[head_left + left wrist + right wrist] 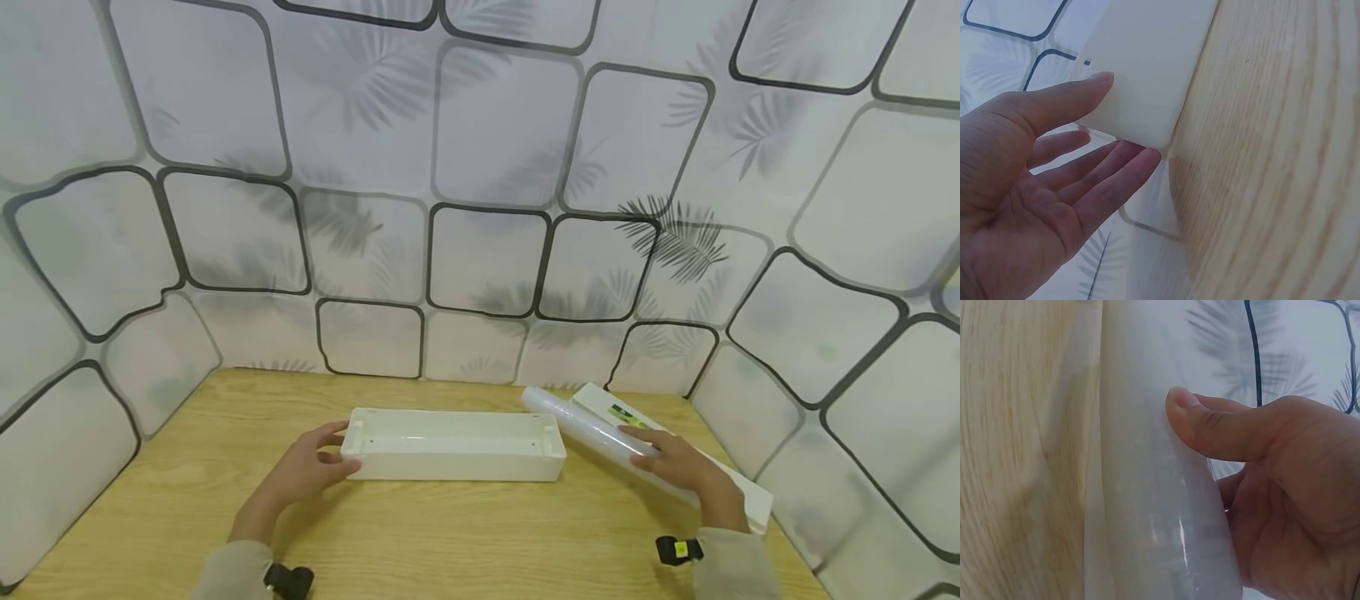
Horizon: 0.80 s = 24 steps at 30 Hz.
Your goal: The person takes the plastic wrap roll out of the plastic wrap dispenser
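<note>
A long white box (457,465), its hollow inside showing, sits on the wooden table. My left hand (311,467) holds its left end. In the left wrist view, the thumb lies on the box's smooth face (1147,69) while the fingers reach around its end. Farther right, a roll of clear plastic film (592,433) lies slanted. My right hand (678,462) grips this roll near its closer part. The right wrist view shows the thumb (1194,422) across the shiny film (1154,487), with the other fingers mostly hidden behind it.
Beneath and beside the roll is a long white flat piece (753,496) with a green and yellow label (626,417). A patterned cloth or sheet wall (487,258) encloses the back and sides of the wooden table (465,542).
</note>
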Available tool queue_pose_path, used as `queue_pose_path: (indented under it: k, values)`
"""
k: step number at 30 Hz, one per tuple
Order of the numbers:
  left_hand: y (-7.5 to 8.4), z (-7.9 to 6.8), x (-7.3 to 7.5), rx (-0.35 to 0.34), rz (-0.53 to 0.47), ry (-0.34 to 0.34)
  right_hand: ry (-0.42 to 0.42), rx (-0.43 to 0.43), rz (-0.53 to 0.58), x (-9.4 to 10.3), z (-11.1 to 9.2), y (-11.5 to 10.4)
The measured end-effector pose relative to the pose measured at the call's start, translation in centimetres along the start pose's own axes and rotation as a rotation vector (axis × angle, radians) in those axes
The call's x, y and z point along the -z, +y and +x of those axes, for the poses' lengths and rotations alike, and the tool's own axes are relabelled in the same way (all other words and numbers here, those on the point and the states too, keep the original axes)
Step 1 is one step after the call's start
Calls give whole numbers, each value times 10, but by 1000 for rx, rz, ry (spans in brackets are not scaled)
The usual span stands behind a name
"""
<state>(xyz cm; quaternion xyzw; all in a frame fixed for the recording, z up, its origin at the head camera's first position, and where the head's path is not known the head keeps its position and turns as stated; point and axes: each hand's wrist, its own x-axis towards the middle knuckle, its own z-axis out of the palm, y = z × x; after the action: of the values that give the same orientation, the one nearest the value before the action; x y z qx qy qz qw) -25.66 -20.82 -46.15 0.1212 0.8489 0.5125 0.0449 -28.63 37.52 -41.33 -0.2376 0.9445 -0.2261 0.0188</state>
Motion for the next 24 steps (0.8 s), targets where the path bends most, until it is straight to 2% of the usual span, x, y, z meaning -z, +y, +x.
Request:
queue_pose_path:
  k: [5, 19, 24]
  values:
    - [0, 0, 0, -2, 1, -1, -10, -10, -36, -3, 2, 0]
    - [4, -1, -1, 7, 12, 4, -23, -26, -18, -6, 3, 0]
    - [3, -1, 0, 10, 23, 6, -33, -5, 0, -6, 3, -1]
